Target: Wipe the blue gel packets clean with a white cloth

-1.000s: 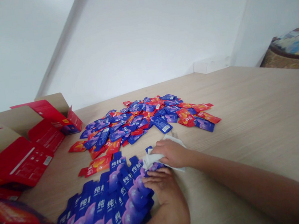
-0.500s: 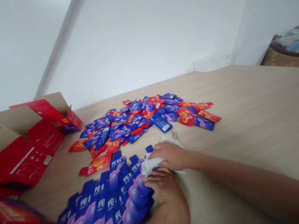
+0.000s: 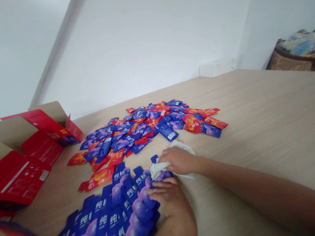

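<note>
In the head view my right hand [image 3: 178, 161] is closed on a crumpled white cloth [image 3: 182, 145] and presses part of it against the top of a blue sachet [image 3: 162, 175]. My left hand [image 3: 166, 193] lies just below, fingers stretched out over that sachet's near edge; its thumb is hidden. Left of both hands, several blue-purple sachets [image 3: 103, 220] lie overlapping in slanted rows, printed tops facing up. The lower part of these rows runs out of the frame.
Behind the hands spreads a loose pile of blue and red sachets [image 3: 120, 130]. Open red cardboard boxes [image 3: 19, 174] stand at the left. A white box [image 3: 210, 70] sits against the wall at the table's [image 3: 257, 124] far edge. A chair piled with things [image 3: 300, 52] is far right.
The right hand has shifted slightly over the blue sachet with the cloth, uncovering more of its purple print. The left hand stays on the sachet; the whole view has turned slightly right.
</note>
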Available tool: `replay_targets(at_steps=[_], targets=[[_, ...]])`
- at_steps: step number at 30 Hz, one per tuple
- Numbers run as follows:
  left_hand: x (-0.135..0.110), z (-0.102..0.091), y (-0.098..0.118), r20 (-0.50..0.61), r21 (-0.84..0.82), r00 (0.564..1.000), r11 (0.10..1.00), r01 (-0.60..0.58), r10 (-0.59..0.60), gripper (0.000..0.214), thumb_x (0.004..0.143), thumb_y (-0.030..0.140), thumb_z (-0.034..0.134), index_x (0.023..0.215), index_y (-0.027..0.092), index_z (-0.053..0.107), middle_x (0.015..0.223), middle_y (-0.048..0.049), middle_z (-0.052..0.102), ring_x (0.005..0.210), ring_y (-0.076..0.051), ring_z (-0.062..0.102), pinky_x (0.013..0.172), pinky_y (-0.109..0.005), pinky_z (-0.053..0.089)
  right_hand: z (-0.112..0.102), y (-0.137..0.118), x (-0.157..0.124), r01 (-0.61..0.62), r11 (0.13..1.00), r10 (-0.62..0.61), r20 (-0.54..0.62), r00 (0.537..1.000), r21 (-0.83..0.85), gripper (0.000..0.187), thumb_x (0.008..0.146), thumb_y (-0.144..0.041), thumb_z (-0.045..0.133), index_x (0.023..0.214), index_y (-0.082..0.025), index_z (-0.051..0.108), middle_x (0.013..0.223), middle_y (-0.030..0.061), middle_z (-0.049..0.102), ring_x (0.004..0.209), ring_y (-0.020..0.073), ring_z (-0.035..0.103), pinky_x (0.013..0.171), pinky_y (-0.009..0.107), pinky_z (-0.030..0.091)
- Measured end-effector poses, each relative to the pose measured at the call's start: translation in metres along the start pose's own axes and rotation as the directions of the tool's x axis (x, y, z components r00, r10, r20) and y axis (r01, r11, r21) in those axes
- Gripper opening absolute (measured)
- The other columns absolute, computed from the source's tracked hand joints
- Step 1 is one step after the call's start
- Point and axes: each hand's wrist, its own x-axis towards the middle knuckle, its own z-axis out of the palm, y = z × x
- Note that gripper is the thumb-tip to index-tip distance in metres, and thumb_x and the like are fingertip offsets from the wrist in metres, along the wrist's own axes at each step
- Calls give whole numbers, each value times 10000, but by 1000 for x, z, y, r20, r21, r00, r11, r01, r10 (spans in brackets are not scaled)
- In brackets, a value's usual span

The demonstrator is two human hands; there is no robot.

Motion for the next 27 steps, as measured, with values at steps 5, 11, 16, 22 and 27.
replay_targets(at_steps=[5, 11, 16, 22, 27], targets=[[1, 1, 2, 5, -15, 1000, 1000, 14, -14, 342, 779, -11, 387, 985, 68, 648, 952, -246, 686, 862, -374, 649, 672, -453, 523, -1, 1, -2, 55, 998, -54, -23, 998, 14, 251, 819, -252, 541, 1059, -206, 599, 929, 52, 577, 864, 187, 516, 764, 298, 336], [1, -3, 1, 27, -68, 1000, 998, 7, -5, 344, 766, -23, 397, 1003, 40, 639, 1004, -271, 663, 883, -371, 644, 698, -463, 518, 0, -2, -3, -19, 999, 18, -42, 999, -29, 251, 800, -239, 556, 1042, -196, 603, 948, 62, 579, 891, 201, 513, 775, 311, 335], [0, -3, -1, -10, 1, 1000, 1000, 4, -4, 338, 759, -10, 399, 992, 49, 637, 947, -241, 690, 850, -349, 658, 689, -442, 525, 4, -2, -1, 23, 1000, -23, 8, 1000, -3, 237, 801, -240, 562, 1032, -211, 604, 935, 47, 581, 876, 192, 519, 774, 302, 341], [2, 0, 1, 17, 24, 1000, 1000, -6, 6, 343, 754, -10, 399, 969, 81, 651, 983, -238, 683, 856, -360, 653, 666, -435, 530, 1, 3, 0, -68, 997, 66, -96, 993, -21, 304, 828, -234, 542, 1128, -193, 560, 979, 71, 561, 950, 200, 492, 812, 311, 329], [0, -1, 1, -19, 36, 1000, 999, 8, -7, 335, 766, -1, 393, 992, 65, 632, 937, -244, 691, 851, -352, 657, 695, -453, 521, 3, -1, 0, 51, 999, -51, 15, 999, 21, 245, 818, -237, 552, 1057, -206, 597, 945, 50, 574, 870, 180, 513, 774, 296, 333]])
